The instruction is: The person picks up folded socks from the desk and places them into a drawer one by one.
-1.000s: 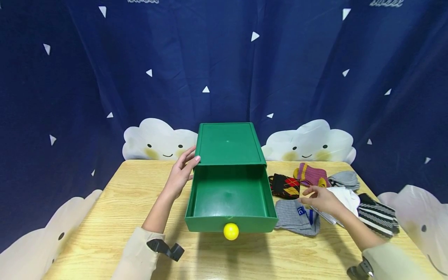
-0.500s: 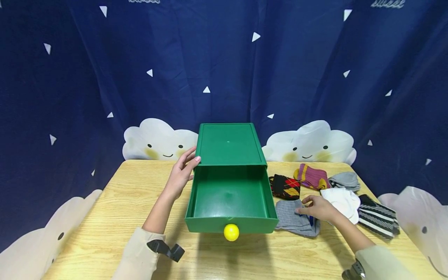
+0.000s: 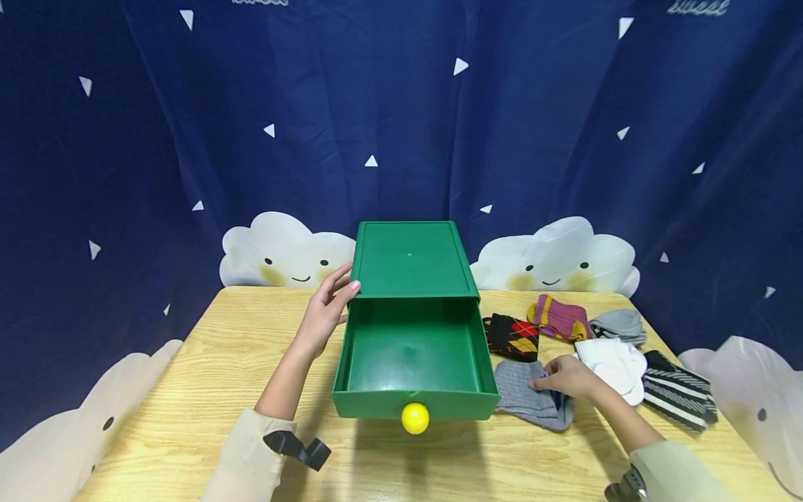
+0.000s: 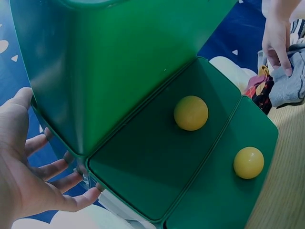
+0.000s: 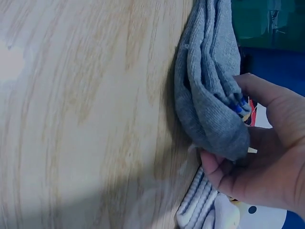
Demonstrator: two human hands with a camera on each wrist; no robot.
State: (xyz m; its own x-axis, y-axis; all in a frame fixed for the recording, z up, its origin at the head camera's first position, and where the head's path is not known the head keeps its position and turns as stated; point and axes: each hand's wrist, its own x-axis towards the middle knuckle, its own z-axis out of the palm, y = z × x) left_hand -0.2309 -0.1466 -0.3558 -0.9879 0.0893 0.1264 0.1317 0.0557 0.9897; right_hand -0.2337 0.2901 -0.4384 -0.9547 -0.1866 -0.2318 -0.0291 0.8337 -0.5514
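A green drawer cabinet (image 3: 410, 258) stands mid-table, its top drawer (image 3: 364, 406) pulled out, with a yellow ball knob (image 3: 415, 418) on the front. Nothing lies on the visible drawer floor. My left hand (image 3: 323, 317) rests against the cabinet's left side, thumb at the upper edge, fingers spread. To the right of the drawer lie folded grey socks (image 3: 517, 394) with a blue patch. My right hand (image 5: 281, 152) pinches their right end, thumb on top and fingertips under the edge; the right wrist view shows the folded layers (image 5: 214, 114).
Around my right hand lie black-and-red argyle socks (image 3: 511, 337), purple-and-yellow socks (image 3: 561, 318), light grey socks (image 3: 617, 324), white socks (image 3: 611, 366) and black-and-white striped socks (image 3: 677, 390). Lower drawers with yellow knobs (image 4: 249, 162) are closed. A blue curtain (image 3: 401, 104) hangs behind the wooden table (image 3: 232, 348).
My right hand has come down and left onto the grey socks, and its fingers now pinch their edge. My left hand and the cabinet have stayed put.
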